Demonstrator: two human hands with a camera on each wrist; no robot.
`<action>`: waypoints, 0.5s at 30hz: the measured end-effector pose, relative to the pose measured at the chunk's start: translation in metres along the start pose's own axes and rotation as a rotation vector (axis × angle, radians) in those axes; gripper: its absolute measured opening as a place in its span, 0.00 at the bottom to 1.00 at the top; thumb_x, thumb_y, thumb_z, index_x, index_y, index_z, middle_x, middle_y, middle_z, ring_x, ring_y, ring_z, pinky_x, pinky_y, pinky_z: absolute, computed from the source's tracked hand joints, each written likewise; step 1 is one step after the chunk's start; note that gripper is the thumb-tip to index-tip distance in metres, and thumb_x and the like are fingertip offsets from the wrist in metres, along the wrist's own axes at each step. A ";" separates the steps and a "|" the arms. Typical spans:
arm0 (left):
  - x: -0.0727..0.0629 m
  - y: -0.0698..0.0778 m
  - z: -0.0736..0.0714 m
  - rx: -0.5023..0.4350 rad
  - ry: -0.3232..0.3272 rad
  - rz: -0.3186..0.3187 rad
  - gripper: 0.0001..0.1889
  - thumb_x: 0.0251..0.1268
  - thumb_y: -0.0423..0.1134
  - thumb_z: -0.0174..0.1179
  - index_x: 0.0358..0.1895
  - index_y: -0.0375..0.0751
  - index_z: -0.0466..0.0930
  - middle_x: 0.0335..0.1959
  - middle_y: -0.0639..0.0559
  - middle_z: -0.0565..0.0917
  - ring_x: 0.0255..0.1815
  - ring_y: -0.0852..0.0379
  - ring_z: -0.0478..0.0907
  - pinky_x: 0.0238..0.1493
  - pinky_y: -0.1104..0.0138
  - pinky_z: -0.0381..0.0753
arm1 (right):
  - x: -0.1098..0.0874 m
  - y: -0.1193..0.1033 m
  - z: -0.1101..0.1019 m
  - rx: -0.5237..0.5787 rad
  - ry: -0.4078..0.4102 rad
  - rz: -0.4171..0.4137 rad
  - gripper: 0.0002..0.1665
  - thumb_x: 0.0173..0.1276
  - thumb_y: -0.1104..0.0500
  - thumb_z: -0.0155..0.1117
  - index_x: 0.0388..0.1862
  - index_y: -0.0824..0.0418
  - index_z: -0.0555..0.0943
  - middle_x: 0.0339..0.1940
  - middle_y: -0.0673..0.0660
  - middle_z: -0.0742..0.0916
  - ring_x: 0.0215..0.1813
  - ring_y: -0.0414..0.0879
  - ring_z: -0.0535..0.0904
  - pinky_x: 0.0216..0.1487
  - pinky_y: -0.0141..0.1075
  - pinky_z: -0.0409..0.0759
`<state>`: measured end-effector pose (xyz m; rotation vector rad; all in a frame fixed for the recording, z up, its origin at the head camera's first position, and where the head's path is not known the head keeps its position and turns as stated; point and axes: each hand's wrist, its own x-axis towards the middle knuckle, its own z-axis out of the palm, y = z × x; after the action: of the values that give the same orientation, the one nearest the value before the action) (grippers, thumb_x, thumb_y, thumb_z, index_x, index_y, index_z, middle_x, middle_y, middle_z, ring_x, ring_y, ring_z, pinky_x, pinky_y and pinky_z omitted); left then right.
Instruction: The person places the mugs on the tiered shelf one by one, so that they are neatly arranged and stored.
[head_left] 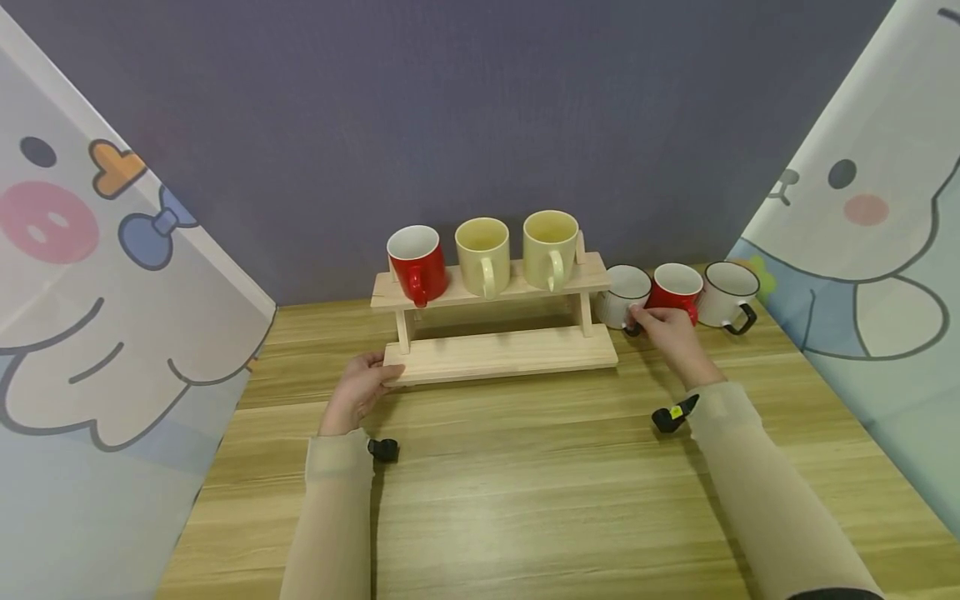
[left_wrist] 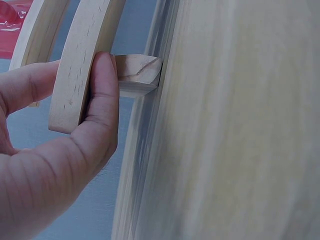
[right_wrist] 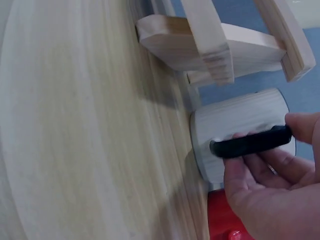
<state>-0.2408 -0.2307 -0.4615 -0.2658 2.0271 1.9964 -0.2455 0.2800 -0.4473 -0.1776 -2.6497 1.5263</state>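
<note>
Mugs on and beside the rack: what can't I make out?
Head: handle of the held white mug, partly behind the right hand.
Left wrist: shelved red mug, cut off by the left edge.
Right wrist: other red mug, cut off by the bottom edge.

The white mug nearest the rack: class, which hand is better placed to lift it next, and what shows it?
The right hand, likely: it holds the black handle of that white mug. The left hand grips the wooden rack at the end farther from the mug.
</note>
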 end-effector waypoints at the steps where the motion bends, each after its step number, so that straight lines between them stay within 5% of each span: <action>1: 0.000 0.000 0.000 0.002 0.000 0.000 0.33 0.73 0.28 0.61 0.72 0.17 0.55 0.57 0.34 0.74 0.47 0.53 0.80 0.53 0.62 0.82 | 0.001 0.001 0.000 0.016 -0.009 -0.009 0.34 0.81 0.43 0.53 0.51 0.76 0.84 0.45 0.67 0.86 0.48 0.52 0.75 0.49 0.40 0.74; 10: -0.001 0.001 -0.001 0.030 0.004 -0.007 0.33 0.73 0.30 0.61 0.72 0.18 0.56 0.58 0.34 0.73 0.47 0.54 0.79 0.52 0.63 0.81 | 0.005 0.002 0.003 0.106 -0.092 -0.031 0.31 0.85 0.48 0.48 0.58 0.77 0.80 0.55 0.72 0.83 0.52 0.43 0.80 0.62 0.49 0.75; 15: -0.003 0.002 -0.001 0.046 0.006 -0.007 0.33 0.73 0.31 0.61 0.72 0.18 0.56 0.57 0.36 0.73 0.48 0.54 0.78 0.52 0.64 0.80 | 0.003 0.002 0.005 0.138 -0.074 -0.012 0.30 0.85 0.49 0.49 0.60 0.77 0.79 0.56 0.70 0.84 0.53 0.44 0.79 0.62 0.42 0.75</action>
<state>-0.2386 -0.2316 -0.4588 -0.2691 2.0693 1.9441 -0.2488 0.2774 -0.4515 -0.0984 -2.5817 1.7375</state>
